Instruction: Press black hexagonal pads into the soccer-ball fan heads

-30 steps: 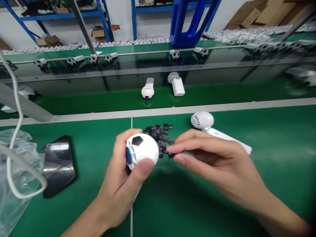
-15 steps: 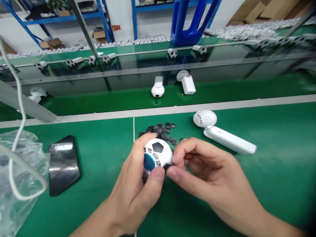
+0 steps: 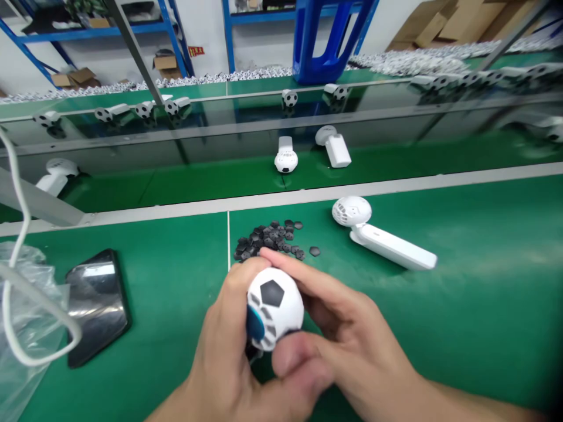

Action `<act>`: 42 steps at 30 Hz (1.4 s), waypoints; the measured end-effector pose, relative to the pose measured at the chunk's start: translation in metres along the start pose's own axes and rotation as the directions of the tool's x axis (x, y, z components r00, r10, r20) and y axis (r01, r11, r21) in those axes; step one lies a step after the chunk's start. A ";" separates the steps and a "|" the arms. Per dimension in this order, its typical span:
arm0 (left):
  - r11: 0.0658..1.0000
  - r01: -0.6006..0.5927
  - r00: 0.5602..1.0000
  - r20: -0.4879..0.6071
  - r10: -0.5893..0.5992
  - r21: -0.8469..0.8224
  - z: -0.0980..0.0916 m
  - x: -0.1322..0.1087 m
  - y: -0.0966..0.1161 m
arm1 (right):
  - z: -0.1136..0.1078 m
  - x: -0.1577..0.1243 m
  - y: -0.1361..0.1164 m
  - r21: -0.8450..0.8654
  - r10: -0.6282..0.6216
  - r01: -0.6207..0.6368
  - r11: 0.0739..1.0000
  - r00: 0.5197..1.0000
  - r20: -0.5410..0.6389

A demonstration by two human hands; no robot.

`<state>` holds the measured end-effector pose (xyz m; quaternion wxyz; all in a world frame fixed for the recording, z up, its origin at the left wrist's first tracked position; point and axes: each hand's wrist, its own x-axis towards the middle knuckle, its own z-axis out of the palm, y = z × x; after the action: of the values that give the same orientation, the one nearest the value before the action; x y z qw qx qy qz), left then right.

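Note:
A white ball-shaped fan head with a black pentagon patch and a blue centre sits between both my hands, low in the middle. My left hand wraps it from the left and below. My right hand closes on it from the right, thumb pressed at its lower edge, fingers curled over the top. Just beyond lies a pile of small black pentagon pieces on the green table. A white hand-held fan with a folding handle lies to the right of the pile.
A black phone lies at the left beside a clear plastic bag and a white cable. A conveyor belt behind the table carries two white fans. Blue racks and cardboard boxes stand at the back.
My right hand left the pile with a black piece, brought it to the ball's lower right side, and now presses there. Both hands and the ball have come lower and closer to me.

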<state>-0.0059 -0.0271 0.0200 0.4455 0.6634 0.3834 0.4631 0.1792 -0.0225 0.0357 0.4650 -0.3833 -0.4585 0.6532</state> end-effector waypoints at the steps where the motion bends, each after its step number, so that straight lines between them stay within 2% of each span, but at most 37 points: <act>1: 1.000 -0.002 1.000 -0.017 0.003 0.008 0.002 -0.003 -0.001 | 0.001 -0.001 0.002 -0.016 -0.026 0.026 1.000 1.000 -0.005; 3: 1.000 -0.007 1.000 -0.026 0.007 -0.008 0.007 -0.009 -0.002 | 0.003 -0.004 0.004 -0.041 -0.058 0.057 0.998 0.998 -0.028; 7: 0.997 -0.070 0.993 -0.091 0.072 0.027 0.010 -0.008 -0.005 | 0.008 -0.006 0.002 0.033 -0.013 0.015 0.999 0.998 -0.062; 10: 0.996 -0.083 0.996 -0.028 0.084 0.030 0.004 0.002 -0.004 | 0.002 0.002 -0.007 0.034 0.005 -0.005 0.999 1.000 -0.008; 12: 1.000 0.012 0.999 0.036 -0.012 -0.013 -0.004 0.010 0.000 | -0.013 0.013 -0.017 -0.029 0.027 -0.025 0.999 0.997 0.074; 14: 0.981 0.182 0.983 0.016 -0.181 -0.063 -0.012 0.016 0.006 | -0.037 0.026 -0.027 -0.178 0.015 0.007 0.984 0.992 0.123; 15: 0.960 0.265 0.963 -0.016 -0.268 -0.092 -0.016 0.019 0.010 | -0.051 0.032 -0.030 -0.335 -0.017 0.054 0.941 0.994 0.111; 16: 0.937 0.328 0.940 -0.056 -0.337 -0.123 -0.019 0.021 0.013 | -0.066 0.038 -0.032 -0.534 -0.064 0.103 0.839 0.994 0.092; 17: 0.917 0.368 0.919 -0.087 -0.384 -0.153 -0.022 0.022 0.015 | -0.079 0.043 -0.033 -0.731 -0.096 0.124 0.671 0.992 0.079; 19: 0.896 0.391 0.903 -0.099 -0.418 -0.213 -0.024 0.025 0.016 | -0.102 0.052 -0.029 -0.920 -0.099 0.111 0.376 0.992 0.079; 20: 0.889 0.391 0.903 -0.086 -0.420 -0.239 -0.024 0.026 0.015 | -0.109 0.055 -0.026 -0.948 -0.081 0.102 0.301 0.993 0.081; 23: 0.862 0.412 0.897 -0.037 -0.441 -0.296 -0.020 0.029 0.008 | -0.119 0.060 -0.015 -0.959 -0.053 0.119 0.257 0.993 0.109; 27: 0.764 0.531 0.832 0.057 -0.551 -0.365 -0.015 0.033 0.003 | -0.110 0.058 -0.014 -0.950 -0.074 0.214 0.227 0.977 0.202; 29: 0.750 0.552 0.820 0.070 -0.569 -0.365 -0.015 0.032 0.002 | -0.101 0.052 -0.018 -0.911 -0.160 0.349 0.220 0.934 0.319; 31: 0.803 0.493 0.855 0.017 -0.518 -0.336 -0.017 0.030 -0.001 | -0.089 0.044 -0.022 -0.824 -0.355 0.541 0.168 0.813 0.462; 32: 0.844 0.441 0.884 -0.016 -0.468 -0.307 -0.018 0.028 -0.004 | -0.083 0.039 -0.024 -0.778 -0.448 0.612 0.145 0.741 0.499; 33: 0.882 0.381 0.912 -0.042 -0.407 -0.276 -0.019 0.027 -0.006 | -0.078 0.034 -0.026 -0.745 -0.506 0.652 0.144 0.695 0.511; 34: 0.911 0.328 0.935 -0.056 -0.351 -0.249 -0.019 0.025 -0.009 | -0.073 0.029 -0.027 -0.728 -0.533 0.666 0.166 0.681 0.501; 36: 0.933 0.278 0.954 -0.044 -0.295 -0.231 -0.019 0.023 -0.014 | -0.065 0.020 -0.027 -0.726 -0.525 0.639 0.252 0.721 0.452; 37: 0.929 0.279 0.955 -0.028 -0.294 -0.242 -0.019 0.023 -0.016 | -0.062 0.016 -0.026 -0.725 -0.538 0.632 0.272 0.725 0.430; 40: 0.900 0.322 0.945 0.042 -0.325 -0.294 -0.016 0.022 -0.017 | -0.059 0.009 -0.023 -0.715 -0.626 0.655 0.245 0.670 0.399; 42: 0.882 0.344 0.938 0.077 -0.338 -0.323 -0.015 0.023 -0.015 | -0.058 0.009 -0.023 -0.720 -0.632 0.666 0.195 0.647 0.426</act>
<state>-0.0152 0.0021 0.0145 0.6286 0.5055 0.4065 0.4290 0.2361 0.0036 0.0407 0.4433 -0.3135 -0.8340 0.0982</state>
